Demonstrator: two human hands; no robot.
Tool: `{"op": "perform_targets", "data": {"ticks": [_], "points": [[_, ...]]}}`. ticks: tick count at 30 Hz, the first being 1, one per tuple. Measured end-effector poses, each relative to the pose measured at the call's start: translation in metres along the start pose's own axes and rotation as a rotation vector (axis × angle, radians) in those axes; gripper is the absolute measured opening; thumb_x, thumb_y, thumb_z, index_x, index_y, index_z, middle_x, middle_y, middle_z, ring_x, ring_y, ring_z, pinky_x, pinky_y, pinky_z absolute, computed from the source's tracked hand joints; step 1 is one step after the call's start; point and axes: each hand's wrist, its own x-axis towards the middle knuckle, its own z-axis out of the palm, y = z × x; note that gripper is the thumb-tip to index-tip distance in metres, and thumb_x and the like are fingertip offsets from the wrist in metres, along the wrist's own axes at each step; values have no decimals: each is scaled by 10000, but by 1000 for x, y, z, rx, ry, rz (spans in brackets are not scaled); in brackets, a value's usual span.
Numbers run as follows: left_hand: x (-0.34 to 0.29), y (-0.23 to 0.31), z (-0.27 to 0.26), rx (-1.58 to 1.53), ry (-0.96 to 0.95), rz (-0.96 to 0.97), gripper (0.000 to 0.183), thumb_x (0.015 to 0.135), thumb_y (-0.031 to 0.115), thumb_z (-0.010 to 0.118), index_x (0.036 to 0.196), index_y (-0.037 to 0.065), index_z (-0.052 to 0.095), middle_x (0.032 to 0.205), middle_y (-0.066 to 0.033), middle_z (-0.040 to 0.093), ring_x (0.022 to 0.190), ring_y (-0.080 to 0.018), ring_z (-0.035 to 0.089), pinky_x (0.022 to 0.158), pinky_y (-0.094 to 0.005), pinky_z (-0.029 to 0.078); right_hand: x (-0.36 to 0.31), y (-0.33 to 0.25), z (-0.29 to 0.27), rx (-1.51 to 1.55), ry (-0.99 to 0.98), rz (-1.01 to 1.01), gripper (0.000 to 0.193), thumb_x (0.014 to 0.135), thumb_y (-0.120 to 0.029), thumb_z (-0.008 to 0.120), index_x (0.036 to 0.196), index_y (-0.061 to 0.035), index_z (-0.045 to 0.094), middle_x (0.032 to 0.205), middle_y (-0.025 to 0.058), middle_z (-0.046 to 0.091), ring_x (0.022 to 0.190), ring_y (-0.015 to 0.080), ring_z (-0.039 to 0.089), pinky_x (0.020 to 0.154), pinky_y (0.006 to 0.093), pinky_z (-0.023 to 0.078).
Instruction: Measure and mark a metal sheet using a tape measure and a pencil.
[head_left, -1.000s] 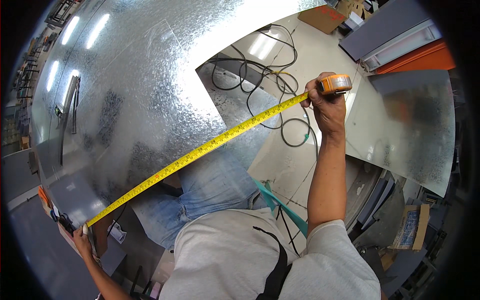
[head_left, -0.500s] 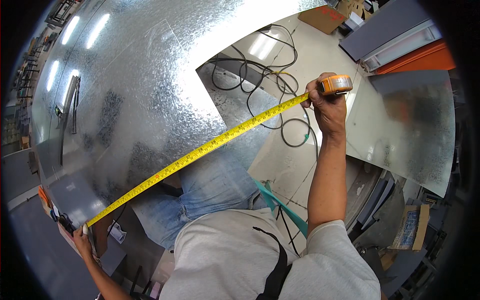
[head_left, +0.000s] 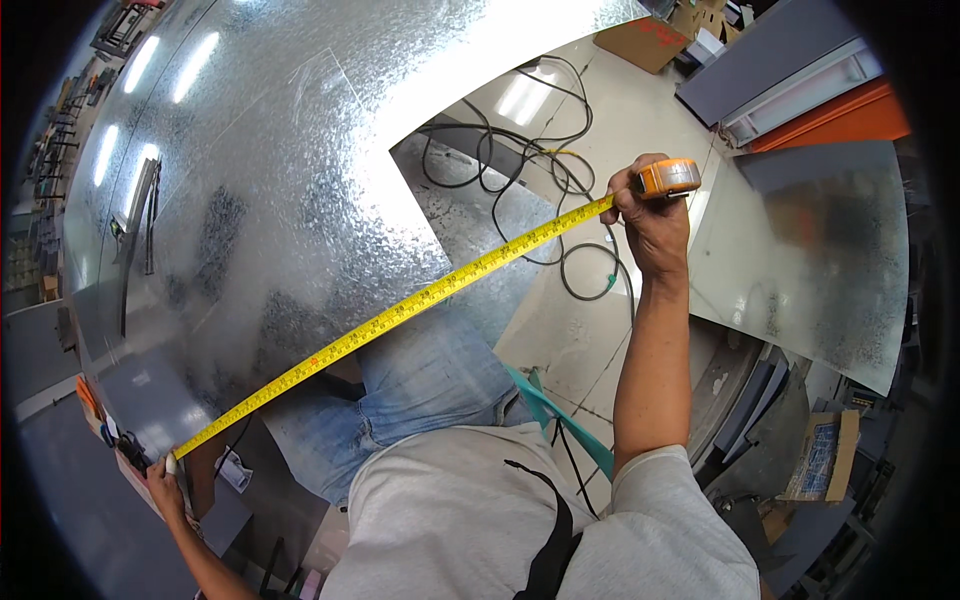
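Observation:
A yellow tape measure blade (head_left: 430, 294) stretches on a slant across the near part of a large shiny metal sheet (head_left: 300, 190), passing over my jeans. At the lower left, my left hand (head_left: 166, 487) pinches the blade's end beside the sheet's near-left edge. A pale wrap shows on one of its fingers. My right hand (head_left: 652, 222), raised at the right, grips the orange tape measure case (head_left: 670, 178) and the blade where it comes out. Between the sheet's cut corner and my right hand, the blade hangs over the floor.
Black cables (head_left: 490, 150) lie coiled on the tiled floor beyond the blade. Another metal sheet (head_left: 810, 250) stands at the right. Grey and orange panels (head_left: 840, 115) and a cardboard box (head_left: 640, 45) are at the far right. Dark scissors (head_left: 128, 442) lie near my left hand.
My right hand and the tape case have shifted slightly down and left. The blade has dipped a little with them; my left hand stays at its end.

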Motion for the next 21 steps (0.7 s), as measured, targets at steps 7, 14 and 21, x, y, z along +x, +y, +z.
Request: {"op": "perform_targets", "data": {"ticks": [7, 14, 21], "points": [[2, 0, 3, -53, 39, -48, 307, 988, 210, 596, 1204, 22, 710, 1032, -139, 607, 1003, -275, 593, 916, -348, 436, 1, -2, 3, -19, 6, -3, 404, 810, -49, 825, 1094, -57, 538, 824, 85, 619, 719, 181, 598, 646, 307, 531], [-1, -1, 1, -72, 9, -64, 309, 967, 156, 583, 1215, 17, 703, 1061, -144, 607, 1030, -280, 592, 936, -344, 433, 0, -2, 2, -10, 10, 13, 414, 803, -50, 831, 1099, -45, 542, 833, 86, 620, 722, 184, 600, 648, 310, 535], [1, -2, 0, -54, 0, -49, 335, 933, 69, 539, 1221, 15, 700, 1060, -160, 611, 1033, -290, 589, 950, -347, 432, 0, -2, 1, -1, -3, 11, 398, 811, -42, 821, 1100, -43, 546, 837, 84, 620, 733, 181, 602, 656, 309, 537]]}}
